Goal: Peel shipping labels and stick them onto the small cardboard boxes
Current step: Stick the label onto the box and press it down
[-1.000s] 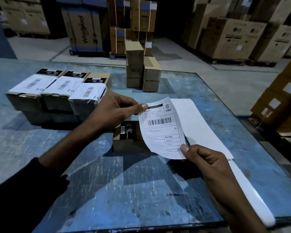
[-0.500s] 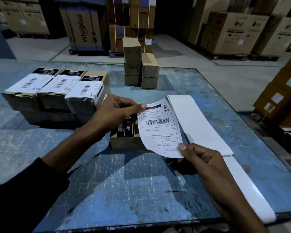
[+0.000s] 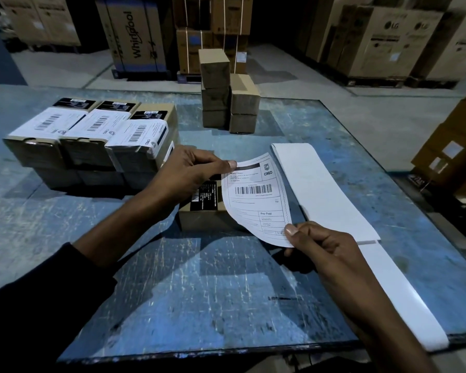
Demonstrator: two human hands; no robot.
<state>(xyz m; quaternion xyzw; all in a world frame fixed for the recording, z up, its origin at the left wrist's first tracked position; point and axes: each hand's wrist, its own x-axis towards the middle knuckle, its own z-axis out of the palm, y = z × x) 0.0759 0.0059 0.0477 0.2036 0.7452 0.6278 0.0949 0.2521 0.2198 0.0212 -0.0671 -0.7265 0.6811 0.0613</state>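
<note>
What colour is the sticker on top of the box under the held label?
Black with white print, clearest in the head view.

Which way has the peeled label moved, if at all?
Yes, slightly. The label, pinched by left hand and right hand, has sunk toward the small box; its top corner now sits below the backing strip's far end.

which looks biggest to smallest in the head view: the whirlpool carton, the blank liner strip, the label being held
1. blank liner strip
2. Whirlpool carton, though it stands far back, so its real size is unsure
3. held shipping label
</note>
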